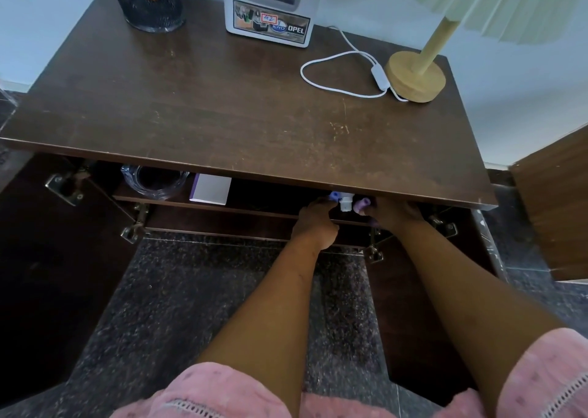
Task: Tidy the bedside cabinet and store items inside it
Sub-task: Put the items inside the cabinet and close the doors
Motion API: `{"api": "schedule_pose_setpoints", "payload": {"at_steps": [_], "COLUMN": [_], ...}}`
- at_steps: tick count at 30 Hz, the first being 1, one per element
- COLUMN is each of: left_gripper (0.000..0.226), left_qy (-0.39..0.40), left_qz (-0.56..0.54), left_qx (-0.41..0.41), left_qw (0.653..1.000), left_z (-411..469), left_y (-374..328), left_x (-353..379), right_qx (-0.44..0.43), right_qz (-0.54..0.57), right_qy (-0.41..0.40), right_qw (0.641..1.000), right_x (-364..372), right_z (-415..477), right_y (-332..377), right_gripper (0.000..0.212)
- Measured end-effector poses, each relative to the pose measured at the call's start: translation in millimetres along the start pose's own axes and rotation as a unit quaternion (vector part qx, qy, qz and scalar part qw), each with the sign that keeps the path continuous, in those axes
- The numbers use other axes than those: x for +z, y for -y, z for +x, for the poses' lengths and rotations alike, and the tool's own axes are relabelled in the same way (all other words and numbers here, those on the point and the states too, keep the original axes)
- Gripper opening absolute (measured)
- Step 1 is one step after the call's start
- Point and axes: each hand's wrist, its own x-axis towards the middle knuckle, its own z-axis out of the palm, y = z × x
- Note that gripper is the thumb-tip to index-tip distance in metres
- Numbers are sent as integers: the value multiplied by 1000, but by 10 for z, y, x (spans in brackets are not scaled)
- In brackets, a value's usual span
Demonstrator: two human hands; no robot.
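Head view, curled fingers [320, 202] pinching small bottles [346, 204]

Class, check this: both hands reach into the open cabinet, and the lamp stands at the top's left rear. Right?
Wrong side: the head view shows the lamp at the right rear. The left hand and right hand do reach inside.

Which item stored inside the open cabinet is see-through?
The glass dish at far left; the box to its right is opaque, white with a purple edge.
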Motion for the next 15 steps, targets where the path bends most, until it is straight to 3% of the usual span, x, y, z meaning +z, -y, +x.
{"api": "schedule_pose_setpoints", "payload": {"at_steps": [15], "left_gripper": [62], "left_qy": [5], "left_qz": [-14], "left_qx": [-1], "left_qw": [1000], "left_z": [10], "left_y": [-48], "left_x": [5], "right_qx": [-4], "right_qz": [-4], "right_qy": [-33], "right_qw": [999], "right_x": [87], "right_z": [102], "right_y": [-1], "right_gripper": [13]}}
